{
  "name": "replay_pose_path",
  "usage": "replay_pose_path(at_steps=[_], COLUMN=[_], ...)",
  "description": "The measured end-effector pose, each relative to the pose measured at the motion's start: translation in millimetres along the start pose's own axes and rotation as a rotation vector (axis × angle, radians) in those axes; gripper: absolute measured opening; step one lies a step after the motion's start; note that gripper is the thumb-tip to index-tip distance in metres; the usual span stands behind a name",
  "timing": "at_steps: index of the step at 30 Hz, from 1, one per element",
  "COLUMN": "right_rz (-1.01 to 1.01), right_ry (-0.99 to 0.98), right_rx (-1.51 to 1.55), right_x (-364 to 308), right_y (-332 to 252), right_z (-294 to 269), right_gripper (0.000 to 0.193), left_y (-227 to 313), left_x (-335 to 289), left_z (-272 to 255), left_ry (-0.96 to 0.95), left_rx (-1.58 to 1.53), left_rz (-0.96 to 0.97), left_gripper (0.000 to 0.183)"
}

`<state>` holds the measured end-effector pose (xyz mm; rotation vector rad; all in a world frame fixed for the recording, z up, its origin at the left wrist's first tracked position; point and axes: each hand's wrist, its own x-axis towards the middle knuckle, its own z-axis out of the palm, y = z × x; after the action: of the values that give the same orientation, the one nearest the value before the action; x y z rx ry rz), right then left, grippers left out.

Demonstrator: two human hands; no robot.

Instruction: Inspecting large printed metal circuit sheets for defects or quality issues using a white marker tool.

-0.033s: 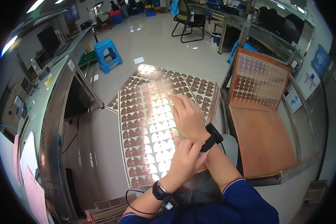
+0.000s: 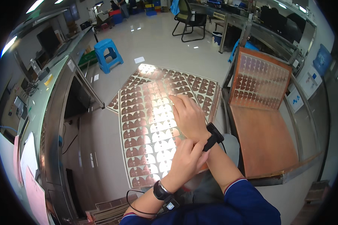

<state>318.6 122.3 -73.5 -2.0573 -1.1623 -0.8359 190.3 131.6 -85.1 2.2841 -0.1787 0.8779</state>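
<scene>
My right hand (image 2: 189, 115) reaches over a large flat sheet (image 2: 136, 134), its fingers stretched out and loosely together. Rows of copper-coloured, rounded patterns cover this pale-edged sheet, and glare whitens its middle. Around my right wrist sits a black wrist strap (image 2: 210, 144) with a small dark device and a cable. My left hand (image 2: 186, 160) is closed at that strap, thumb and fingers pinching its lower edge. A similar black band (image 2: 162, 192) is on my left wrist. Another patterned sheet (image 2: 204, 83) lies turned at an angle beneath the first.
To the right, a copper-coloured board (image 2: 264, 140) lies in a metal frame, with a patterned panel (image 2: 260, 80) leaning behind it. A long workbench (image 2: 56, 88) runs along the left. A blue stool (image 2: 108, 56) and a black chair (image 2: 190, 22) stand farther off. Stacked sheets (image 2: 110, 212) lie low at front left.
</scene>
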Motion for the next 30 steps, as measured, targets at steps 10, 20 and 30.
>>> replay_pose_path(at_steps=[10, 20, 30], right_rz=[0.048, 1.142, 0.827], right_ry=[0.063, 0.154, -0.066], right_rx=[-0.008, 2.217, 1.175], right_x=[9, 11, -32], right_y=[17, 38, 65], right_z=[10, 14, -34], right_gripper=[0.031, 0.021, 0.021], left_y=[-13, -23, -64], left_x=[7, 1, -51], left_z=[7, 16, -45], left_ry=[0.03, 0.056, -0.071], left_rx=[-0.114, -0.196, -0.256], left_rz=[-0.02, -0.036, -0.351], left_gripper=[0.034, 0.031, 0.023])
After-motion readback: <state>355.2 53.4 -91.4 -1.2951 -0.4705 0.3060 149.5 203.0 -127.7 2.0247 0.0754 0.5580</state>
